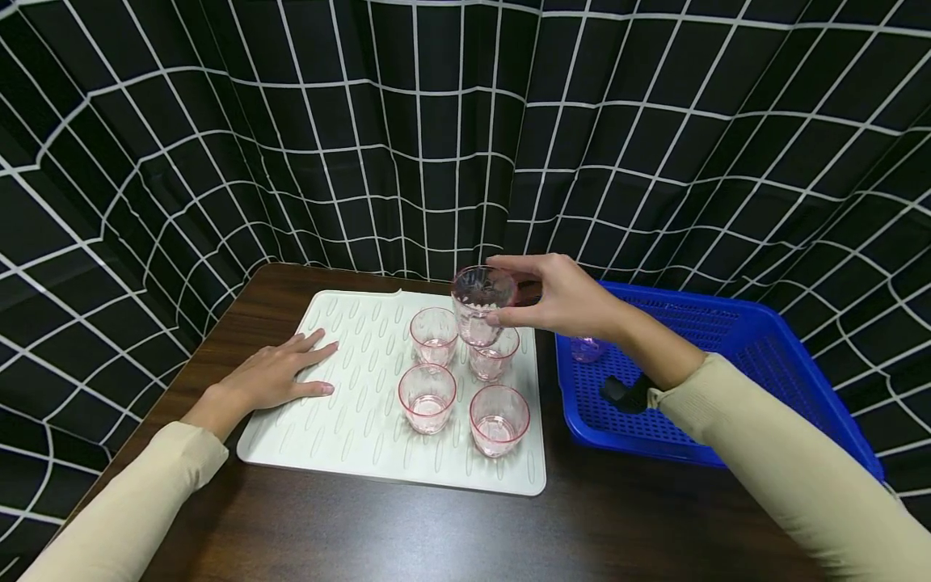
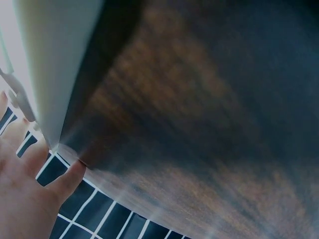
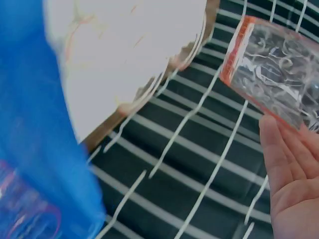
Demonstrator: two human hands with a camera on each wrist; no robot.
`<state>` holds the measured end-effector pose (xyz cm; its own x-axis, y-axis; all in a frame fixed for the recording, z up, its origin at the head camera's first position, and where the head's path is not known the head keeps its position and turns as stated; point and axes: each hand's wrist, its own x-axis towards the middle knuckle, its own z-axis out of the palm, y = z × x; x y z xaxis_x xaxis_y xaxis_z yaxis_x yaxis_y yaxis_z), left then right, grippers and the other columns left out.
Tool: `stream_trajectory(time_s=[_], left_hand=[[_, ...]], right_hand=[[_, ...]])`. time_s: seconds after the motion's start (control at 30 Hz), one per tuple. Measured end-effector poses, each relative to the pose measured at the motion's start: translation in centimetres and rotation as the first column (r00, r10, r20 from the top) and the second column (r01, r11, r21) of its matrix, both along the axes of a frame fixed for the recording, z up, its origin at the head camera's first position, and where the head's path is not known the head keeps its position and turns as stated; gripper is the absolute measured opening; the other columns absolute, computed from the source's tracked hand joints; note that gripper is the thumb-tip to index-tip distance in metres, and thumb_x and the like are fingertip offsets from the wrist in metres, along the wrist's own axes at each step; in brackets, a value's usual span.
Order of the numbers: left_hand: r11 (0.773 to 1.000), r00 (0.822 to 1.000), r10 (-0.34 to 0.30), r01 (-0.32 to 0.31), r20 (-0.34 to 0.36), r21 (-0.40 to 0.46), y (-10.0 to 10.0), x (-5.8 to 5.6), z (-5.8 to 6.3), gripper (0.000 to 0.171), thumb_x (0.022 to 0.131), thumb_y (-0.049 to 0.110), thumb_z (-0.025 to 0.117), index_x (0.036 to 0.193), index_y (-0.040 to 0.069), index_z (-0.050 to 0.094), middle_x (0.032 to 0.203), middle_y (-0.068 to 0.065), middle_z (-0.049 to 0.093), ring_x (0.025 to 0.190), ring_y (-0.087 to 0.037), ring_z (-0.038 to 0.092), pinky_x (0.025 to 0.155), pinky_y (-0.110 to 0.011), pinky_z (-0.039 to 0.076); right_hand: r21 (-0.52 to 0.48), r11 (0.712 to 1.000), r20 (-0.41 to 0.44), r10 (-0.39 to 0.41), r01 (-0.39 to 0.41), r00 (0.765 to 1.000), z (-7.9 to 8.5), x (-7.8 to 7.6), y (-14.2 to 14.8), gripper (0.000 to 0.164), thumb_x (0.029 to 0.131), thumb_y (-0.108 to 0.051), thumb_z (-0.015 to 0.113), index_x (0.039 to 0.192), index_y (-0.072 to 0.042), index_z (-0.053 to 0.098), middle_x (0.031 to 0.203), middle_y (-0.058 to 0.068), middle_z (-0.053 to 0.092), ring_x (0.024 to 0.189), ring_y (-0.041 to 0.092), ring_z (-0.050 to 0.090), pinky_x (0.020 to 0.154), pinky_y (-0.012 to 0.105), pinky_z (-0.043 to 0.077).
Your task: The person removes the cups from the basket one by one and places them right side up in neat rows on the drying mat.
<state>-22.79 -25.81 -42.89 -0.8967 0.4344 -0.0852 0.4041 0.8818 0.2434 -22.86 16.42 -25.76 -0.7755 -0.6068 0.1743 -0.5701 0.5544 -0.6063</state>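
My right hand (image 1: 556,295) grips a clear pink-tinted glass (image 1: 476,319) by its side, rim upward, over the far right part of a white drying mat (image 1: 349,404). In the right wrist view the held glass (image 3: 274,67) shows a red-pink rim and a patterned clear wall. Several matching glasses stand upright on the mat's right half, among them one glass (image 1: 427,400) in the front left and another glass (image 1: 499,422) in the front right. The held glass partly covers one behind it. Fingers spread, my left hand (image 1: 280,372) rests on the mat's left edge.
Right of the mat is a blue plastic basket (image 1: 727,323) with a pinkish glass (image 1: 586,349) inside, partly behind my right forearm. Everything stands on a dark brown wooden table (image 1: 327,517). A black curtain with white grid lines (image 1: 465,121) hangs close behind and around it.
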Motion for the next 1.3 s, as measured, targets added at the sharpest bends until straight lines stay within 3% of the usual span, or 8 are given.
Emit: stream_trajectory(time_s=[0.37, 0.63, 0.87, 1.13, 1.3], left_hand=[[1.0, 1.0, -0.001, 0.001, -0.005, -0.002, 0.0, 0.0, 0.0, 0.086, 0.088, 0.072, 0.054, 0.153, 0.017, 0.042, 0.161, -0.02, 0.025, 0.144, -0.049, 0.025, 0.106, -0.074, 0.025], [1.0, 1.0, -0.013, 0.013, -0.003, -0.015, 0.0, -0.1, 0.0, 0.085, 0.089, 0.071, 0.053, 0.153, 0.017, 0.042, 0.161, -0.019, 0.026, 0.144, -0.049, 0.026, 0.105, -0.074, 0.026], [1.0, 1.0, -0.019, 0.019, -0.012, -0.011, -0.2, -0.3, -0.1, 0.083, 0.089, 0.07, 0.054, 0.152, 0.016, 0.044, 0.161, -0.018, 0.028, 0.144, -0.048, 0.027, 0.105, -0.073, 0.028], [0.999, 0.998, -0.049, 0.049, -0.046, -0.005, -0.2, -0.2, -0.2, 0.077, 0.091, 0.062, 0.06, 0.149, 0.012, 0.048, 0.159, -0.02, 0.031, 0.142, -0.049, 0.03, 0.102, -0.073, 0.031], [0.998, 0.997, -0.059, 0.058, -0.044, -0.02, -0.4, -0.1, -0.1, 0.076, 0.092, 0.061, 0.058, 0.151, 0.015, 0.044, 0.16, -0.019, 0.029, 0.143, -0.048, 0.03, 0.101, -0.074, 0.032]], right_hand=[[-0.089, 0.986, 0.006, 0.14, -0.139, 0.99, -2.5, 0.3, -6.3, 0.079, 0.081, -0.017, 0.082, 0.148, 0.0, 0.043, 0.133, 0.011, 0.062, 0.114, 0.019, 0.062, 0.089, 0.025, 0.054], [-0.013, 0.981, 0.022, 0.195, -0.195, 0.981, -4.2, 0.9, -9.7, 0.079, 0.084, -0.021, 0.079, 0.15, -0.002, 0.041, 0.134, 0.013, 0.056, 0.117, 0.02, 0.059, 0.09, 0.029, 0.054], [0.086, 0.974, 0.039, 0.208, -0.211, 0.977, -5.3, 1.4, -12.2, 0.078, 0.087, -0.027, 0.077, 0.151, -0.005, 0.04, 0.135, 0.012, 0.055, 0.1, 0.018, 0.065, 0.087, 0.025, 0.052], [0.181, 0.96, 0.054, 0.207, -0.213, 0.977, -6.7, 1.8, -14.5, 0.08, 0.084, -0.029, 0.079, 0.149, -0.003, 0.042, 0.138, 0.01, 0.056, 0.123, 0.02, 0.056, 0.102, 0.029, 0.045], [0.205, 0.953, 0.063, 0.213, -0.221, 0.975, -7.6, 2.0, -15.3, 0.08, 0.081, -0.028, 0.082, 0.146, -0.002, 0.045, 0.134, 0.009, 0.058, 0.121, 0.019, 0.056, 0.102, 0.027, 0.045]])
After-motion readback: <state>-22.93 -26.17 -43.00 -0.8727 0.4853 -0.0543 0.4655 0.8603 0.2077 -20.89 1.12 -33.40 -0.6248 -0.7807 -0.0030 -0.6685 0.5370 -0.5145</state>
